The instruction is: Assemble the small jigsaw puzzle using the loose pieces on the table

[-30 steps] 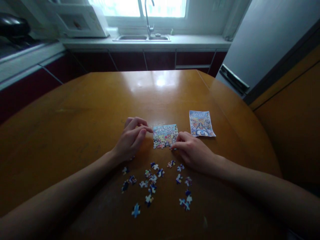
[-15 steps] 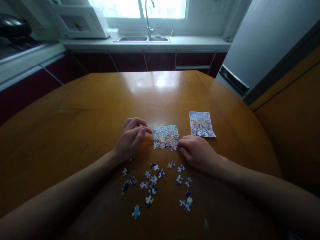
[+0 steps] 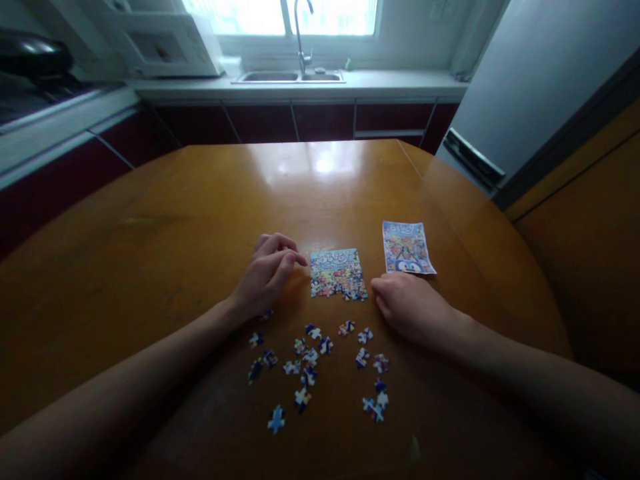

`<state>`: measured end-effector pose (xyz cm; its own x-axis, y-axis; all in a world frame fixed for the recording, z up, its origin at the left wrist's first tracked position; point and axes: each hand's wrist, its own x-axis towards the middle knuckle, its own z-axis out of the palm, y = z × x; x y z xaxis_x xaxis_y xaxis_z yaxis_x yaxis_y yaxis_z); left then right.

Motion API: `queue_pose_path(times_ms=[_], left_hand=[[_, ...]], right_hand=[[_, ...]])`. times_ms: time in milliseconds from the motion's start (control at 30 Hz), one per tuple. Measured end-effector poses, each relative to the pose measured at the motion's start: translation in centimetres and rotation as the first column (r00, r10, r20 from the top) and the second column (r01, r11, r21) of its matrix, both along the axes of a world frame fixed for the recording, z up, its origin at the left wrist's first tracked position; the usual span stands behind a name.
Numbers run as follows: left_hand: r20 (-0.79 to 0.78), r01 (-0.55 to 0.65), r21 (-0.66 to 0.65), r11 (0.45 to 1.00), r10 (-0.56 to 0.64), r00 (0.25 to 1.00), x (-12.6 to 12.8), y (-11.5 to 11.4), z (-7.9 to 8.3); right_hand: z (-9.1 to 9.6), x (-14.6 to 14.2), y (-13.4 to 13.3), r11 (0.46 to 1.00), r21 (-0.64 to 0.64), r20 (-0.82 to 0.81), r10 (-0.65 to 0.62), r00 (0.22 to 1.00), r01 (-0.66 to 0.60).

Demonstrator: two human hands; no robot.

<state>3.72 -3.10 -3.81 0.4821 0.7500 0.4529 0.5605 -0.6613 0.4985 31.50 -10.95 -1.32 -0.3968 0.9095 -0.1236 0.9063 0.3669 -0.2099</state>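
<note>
A partly assembled colourful jigsaw [image 3: 337,273] lies on the round wooden table [image 3: 200,200]. My left hand [image 3: 267,275] rests beside its left edge, fingers curled, fingertips touching the puzzle's upper left corner. On the other side my right hand [image 3: 413,307] rests at the puzzle's lower right corner, fingers curled under; nothing shows in it. Several loose puzzle pieces [image 3: 310,357] are scattered on the table in front of me, between my forearms. A printed reference picture [image 3: 407,248] lies flat to the right of the puzzle, just beyond my right hand.
A kitchen counter with a sink and tap [image 3: 290,75] runs under the window beyond the table. A white microwave [image 3: 160,43] stands at the back left, and a grey refrigerator [image 3: 525,80] at the right. A wooden panel [image 3: 590,220] flanks the table's right side.
My right hand has pulled back to the right, off the puzzle's lower edge, and its fingers have curled in. The left hand has hardly moved.
</note>
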Motion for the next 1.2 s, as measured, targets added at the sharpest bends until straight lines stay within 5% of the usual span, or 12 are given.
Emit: queue_pose_path(times_ms=[1200], left_hand=[[-0.008, -0.005, -0.004, 1.000, 0.005, 1.000, 0.00, 0.15, -0.05]], right_hand=[[-0.15, -0.02, 0.01, 1.000, -0.013, -0.005, -0.016, 1.000, 0.015]])
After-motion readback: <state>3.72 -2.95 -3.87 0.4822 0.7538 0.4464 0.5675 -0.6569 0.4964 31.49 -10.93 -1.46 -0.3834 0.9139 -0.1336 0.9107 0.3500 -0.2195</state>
